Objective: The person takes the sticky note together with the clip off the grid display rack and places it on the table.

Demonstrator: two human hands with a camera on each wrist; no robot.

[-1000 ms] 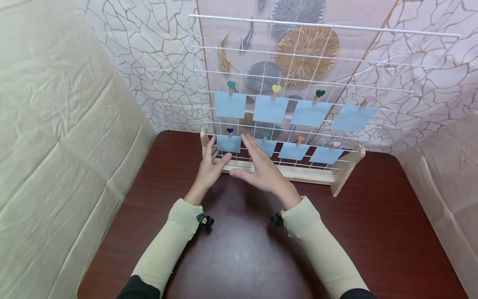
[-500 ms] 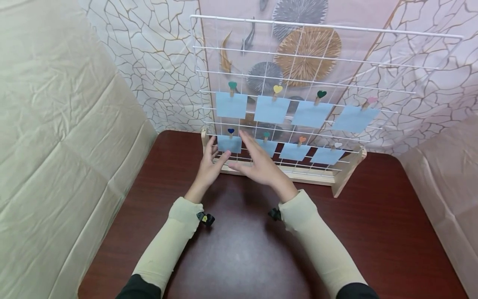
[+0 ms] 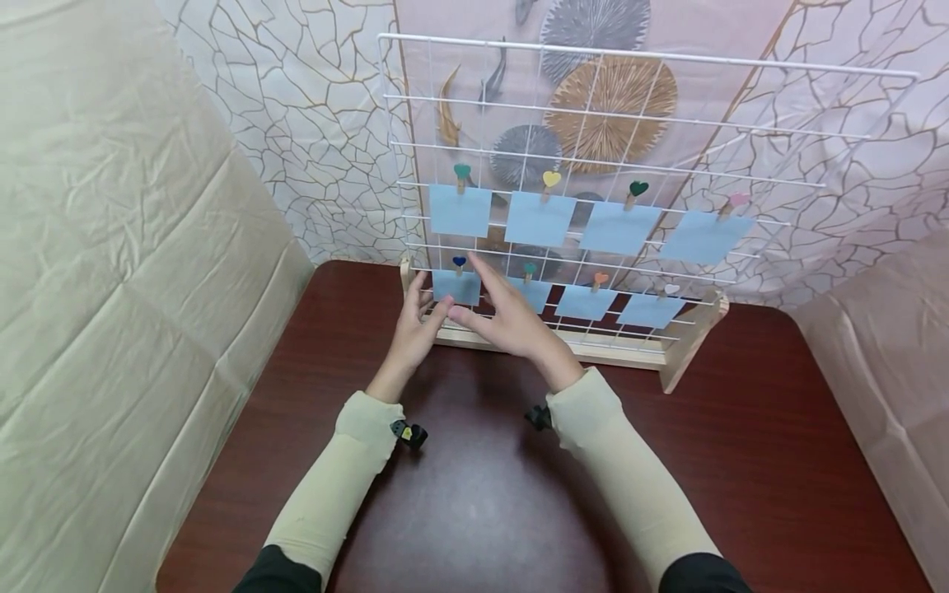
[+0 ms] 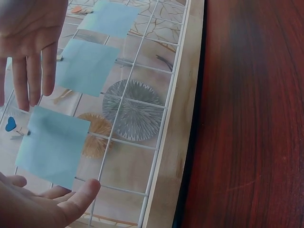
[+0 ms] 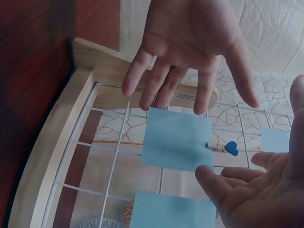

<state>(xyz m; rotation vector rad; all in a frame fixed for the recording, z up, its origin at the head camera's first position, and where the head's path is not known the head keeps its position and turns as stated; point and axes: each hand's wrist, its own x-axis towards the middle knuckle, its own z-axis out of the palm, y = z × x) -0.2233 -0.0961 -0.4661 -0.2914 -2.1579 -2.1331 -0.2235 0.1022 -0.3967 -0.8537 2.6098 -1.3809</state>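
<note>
My left hand [image 3: 412,336] is at the left side of a light blue paper card [image 3: 455,288], fingers spread and holding nothing. On the card's other side is my right hand [image 3: 513,323], its fingers extended and thumb apart. A wooden clothespin with a blue heart [image 5: 231,148] clips this card to the white wire grid [image 3: 593,268]. In the right wrist view the fingertips of both hands come close to the card's opposite edges. My right fingers partly cover a neighbouring card [image 3: 530,292] in the head view.
More blue cards hang in two rows under heart clothespins, such as the yellow heart [image 3: 551,178]. A wooden base [image 3: 630,354] supports the grid on the dark red table [image 3: 474,478]. Patterned cloth [image 3: 334,140] hangs behind, and beige cloth [image 3: 148,247] at the sides.
My right hand has shifted a little left and up, bringing its thumb nearer the left one. My left hand stays almost in place, and the cards hang as before.
</note>
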